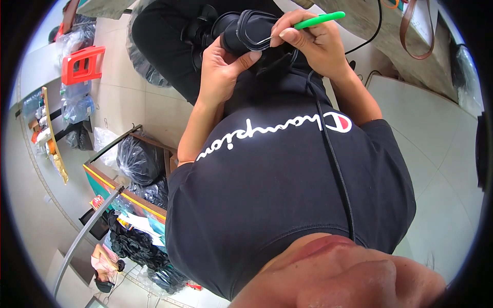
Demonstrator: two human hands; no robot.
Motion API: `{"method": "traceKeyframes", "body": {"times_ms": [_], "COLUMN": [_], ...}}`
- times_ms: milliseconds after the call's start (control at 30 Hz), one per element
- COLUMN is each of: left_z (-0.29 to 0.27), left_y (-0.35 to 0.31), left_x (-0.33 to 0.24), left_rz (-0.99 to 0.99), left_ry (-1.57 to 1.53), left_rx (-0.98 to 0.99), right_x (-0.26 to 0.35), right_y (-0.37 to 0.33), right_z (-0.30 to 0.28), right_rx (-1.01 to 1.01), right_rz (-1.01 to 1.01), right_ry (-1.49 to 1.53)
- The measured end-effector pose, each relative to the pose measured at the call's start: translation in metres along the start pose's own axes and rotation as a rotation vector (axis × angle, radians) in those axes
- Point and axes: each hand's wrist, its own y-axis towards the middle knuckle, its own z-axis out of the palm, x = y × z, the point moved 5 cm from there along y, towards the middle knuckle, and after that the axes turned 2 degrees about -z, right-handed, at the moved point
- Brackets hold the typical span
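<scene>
My left hand [223,72] is closed around the edge of a black piece [236,38] with layered, curved bands, its thumb pressed on the near side. In my right hand [313,46] is a green-handled tool [321,19] with a thin metal tip, gripped like a pen. The tip points left, at the bands beside my left thumb; whether it goes into them I cannot tell. More black parts lie on my lap behind the piece and blend with my dark trousers, so its full shape is hidden.
A worn work surface [426,56] stands at the upper right, with a brown strap [417,31] hanging over it. At the left are a red plastic stool [82,65] and a table [128,192] near black plastic bags [138,160]. A person [105,264] is at the lower left.
</scene>
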Motion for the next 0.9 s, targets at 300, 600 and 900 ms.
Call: {"method": "traceKeyframes", "body": {"times_ms": [300, 600, 900], "left_z": [0.0, -0.024, -0.14], "left_y": [0.001, -0.003, -0.026], "left_x": [0.004, -0.007, -0.008], "left_rz": [-0.074, -0.098, 0.354], "left_ry": [-0.076, -0.407, -0.377], "left_rx": [0.021, 0.158, 0.011], "right_x": [0.017, -0.043, -0.109], "right_y": [0.0, 0.004, -0.06], "right_z": [0.007, -0.087, -0.177], "right_rx": [0.026, -0.785, -0.626], "right_rz": [-0.4, -0.65, 0.172], "right_ry": [-0.483, 0.079, -1.282]}}
